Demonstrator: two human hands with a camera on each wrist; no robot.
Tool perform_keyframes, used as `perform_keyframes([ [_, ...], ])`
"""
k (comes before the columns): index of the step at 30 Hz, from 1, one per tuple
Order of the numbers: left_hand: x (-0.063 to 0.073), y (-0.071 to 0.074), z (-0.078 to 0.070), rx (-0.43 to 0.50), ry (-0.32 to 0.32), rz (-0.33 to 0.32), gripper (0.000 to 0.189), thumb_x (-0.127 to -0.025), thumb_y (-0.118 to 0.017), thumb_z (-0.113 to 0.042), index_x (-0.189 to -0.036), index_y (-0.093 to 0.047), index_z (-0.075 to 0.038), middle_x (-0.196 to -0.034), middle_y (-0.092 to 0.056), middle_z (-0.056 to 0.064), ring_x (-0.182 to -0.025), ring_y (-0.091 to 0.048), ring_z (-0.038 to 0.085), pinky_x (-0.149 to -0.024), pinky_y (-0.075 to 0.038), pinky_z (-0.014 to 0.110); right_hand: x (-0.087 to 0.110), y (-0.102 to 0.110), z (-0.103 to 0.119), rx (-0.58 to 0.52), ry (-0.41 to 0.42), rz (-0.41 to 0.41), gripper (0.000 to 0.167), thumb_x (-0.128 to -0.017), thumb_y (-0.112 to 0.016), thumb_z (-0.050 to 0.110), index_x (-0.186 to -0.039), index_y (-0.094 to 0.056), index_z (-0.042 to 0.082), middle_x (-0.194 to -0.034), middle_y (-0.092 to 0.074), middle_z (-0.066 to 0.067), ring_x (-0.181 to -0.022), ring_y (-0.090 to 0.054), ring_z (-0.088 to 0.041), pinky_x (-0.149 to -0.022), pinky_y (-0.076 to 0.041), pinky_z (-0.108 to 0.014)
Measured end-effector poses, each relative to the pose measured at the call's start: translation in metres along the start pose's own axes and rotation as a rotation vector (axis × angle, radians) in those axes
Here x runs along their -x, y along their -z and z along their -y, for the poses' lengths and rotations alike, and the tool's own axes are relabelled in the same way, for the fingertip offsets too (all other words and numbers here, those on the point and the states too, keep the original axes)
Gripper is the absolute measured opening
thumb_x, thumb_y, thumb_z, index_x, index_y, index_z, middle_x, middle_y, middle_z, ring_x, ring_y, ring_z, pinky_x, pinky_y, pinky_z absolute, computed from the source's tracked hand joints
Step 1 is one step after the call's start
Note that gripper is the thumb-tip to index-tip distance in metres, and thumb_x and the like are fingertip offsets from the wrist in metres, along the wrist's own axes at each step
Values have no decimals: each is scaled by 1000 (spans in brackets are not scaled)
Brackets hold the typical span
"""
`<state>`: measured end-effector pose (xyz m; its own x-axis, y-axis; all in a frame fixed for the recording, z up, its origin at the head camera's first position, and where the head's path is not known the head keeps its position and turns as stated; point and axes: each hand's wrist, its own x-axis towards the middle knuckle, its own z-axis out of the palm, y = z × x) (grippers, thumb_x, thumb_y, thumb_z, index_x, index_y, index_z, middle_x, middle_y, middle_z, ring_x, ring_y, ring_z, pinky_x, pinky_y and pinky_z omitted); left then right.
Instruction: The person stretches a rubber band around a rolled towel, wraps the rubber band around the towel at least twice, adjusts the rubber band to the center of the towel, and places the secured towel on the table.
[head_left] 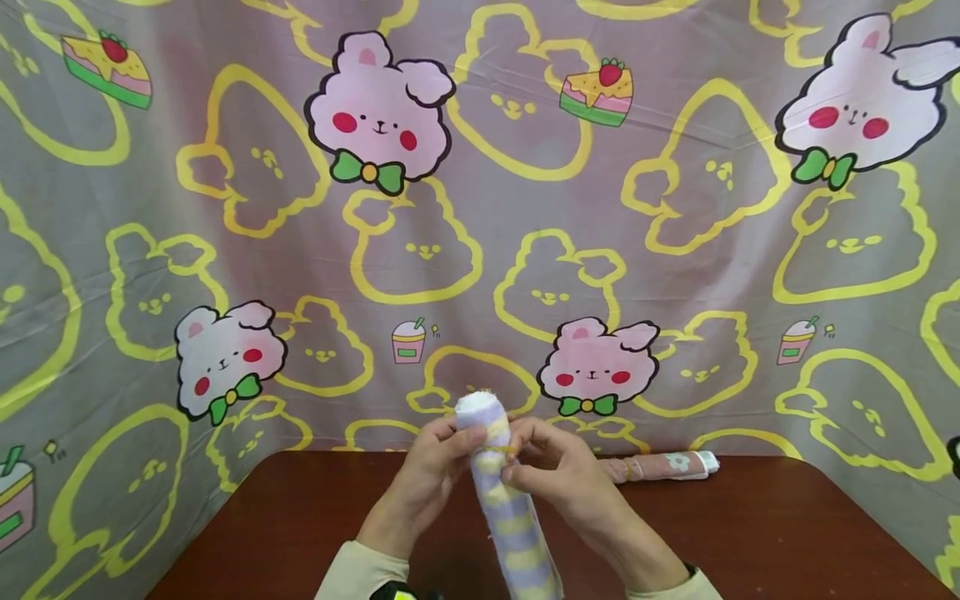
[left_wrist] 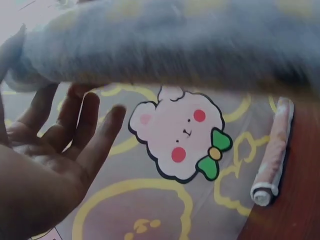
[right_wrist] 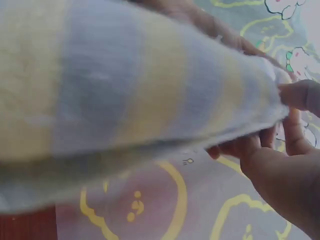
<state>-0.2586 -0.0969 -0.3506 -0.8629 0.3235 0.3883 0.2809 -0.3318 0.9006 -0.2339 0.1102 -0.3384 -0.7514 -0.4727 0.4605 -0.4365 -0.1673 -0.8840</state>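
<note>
A rolled towel (head_left: 517,533) with lilac and pale yellow stripes stands tilted in the middle of the head view, its white end up. Near that end my left hand (head_left: 427,467) grips it, thumb in front and fingers behind. A thin yellow rubber band (head_left: 495,449) circles the roll just below the left thumb. On the other side, my right hand (head_left: 562,475) pinches the band at the roll's edge with curled fingers, its thumb close to the towel. The striped roll (right_wrist: 165,75) fills much of the right wrist view, blurred.
Behind the right hand, a second rolled towel (head_left: 667,467), pink with a pale flower and a yellowish band, lies on the dark red-brown table (head_left: 285,525). A curtain (head_left: 495,200) printed with cartoon bunnies hangs along the table's back and sides.
</note>
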Motion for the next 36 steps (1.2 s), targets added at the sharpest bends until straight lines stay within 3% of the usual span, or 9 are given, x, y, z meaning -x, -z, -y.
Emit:
perform_keyframes([
  [6,-1,-10,-7,-149,5,-228,24,-90,-83,-13,-109,-78,0,-102,-73,7,-99,-65,22,-91,-50,35,-1,-3,-3,234,9,-67,26,-95,-82,18,-101,-60,3,-109,-60,-10,-103,-64,-24,-87,-56,-36],
  [9,0,-16,-9,-198,12,-298,32,-88,-87,-14,-113,-78,2,-101,-74,8,-97,-66,22,-88,-53,35,-1,-9,-8,454,147,-150,31,-88,-90,18,-95,-60,12,-107,-55,-4,-104,-59,-19,-89,-55,-35],
  [13,0,-19,-12,-234,44,-395,36,-87,-89,-22,-113,-78,1,-98,-73,6,-93,-65,20,-82,-53,33,-1,-18,-14,657,361,-212,38,-81,-91,-1,-94,-59,16,-107,-50,4,-105,-52,-17,-88,-53,-34],
  [21,1,-18,-11,-216,74,-479,34,-87,-89,-23,-107,-78,2,-94,-72,5,-84,-64,17,-72,-53,29,-3,-30,-22,735,553,-201,48,-75,-59,-28,-90,-65,18,-112,-54,-2,-100,-54,-18,-76,-52,-29],
  [23,2,-20,-11,-227,60,-491,33,-86,-90,-22,-104,-77,2,-90,-71,4,-79,-64,17,-68,-54,28,-2,-30,-22,706,540,-201,45,-77,-57,-26,-89,-65,16,-110,-55,-3,-96,-55,-18,-72,-53,-28],
  [26,3,-24,-10,-252,39,-500,34,-85,-90,-23,-103,-77,2,-88,-69,4,-76,-63,16,-64,-54,27,1,-30,-20,607,413,-165,27,-88,-66,-14,-92,-64,13,-109,-54,-2,-95,-58,-17,-75,-57,-30],
  [30,2,-21,-12,-213,35,-393,39,-89,-88,-23,-113,-74,4,-94,-72,6,-84,-66,17,-73,-56,29,2,-25,-12,548,222,-140,21,-97,-80,12,-97,-59,12,-104,-51,-1,-93,-62,-15,-82,-59,-33],
  [33,1,-9,-14,-81,26,-183,48,-95,-81,-18,-129,-64,10,-107,-73,9,-94,-70,18,-83,-58,31,1,-16,-6,473,182,-112,25,-96,-82,14,-98,-57,10,-102,-53,-4,-89,-63,-16,-78,-59,-32],
  [36,3,4,-15,41,20,19,49,-99,-76,-17,-134,-58,12,-114,-70,10,-98,-70,18,-85,-60,32,1,-4,-2,251,154,8,17,-99,-74,6,-100,-57,4,-105,-58,-11,-90,-64,-19,-76,-57,-32],
])
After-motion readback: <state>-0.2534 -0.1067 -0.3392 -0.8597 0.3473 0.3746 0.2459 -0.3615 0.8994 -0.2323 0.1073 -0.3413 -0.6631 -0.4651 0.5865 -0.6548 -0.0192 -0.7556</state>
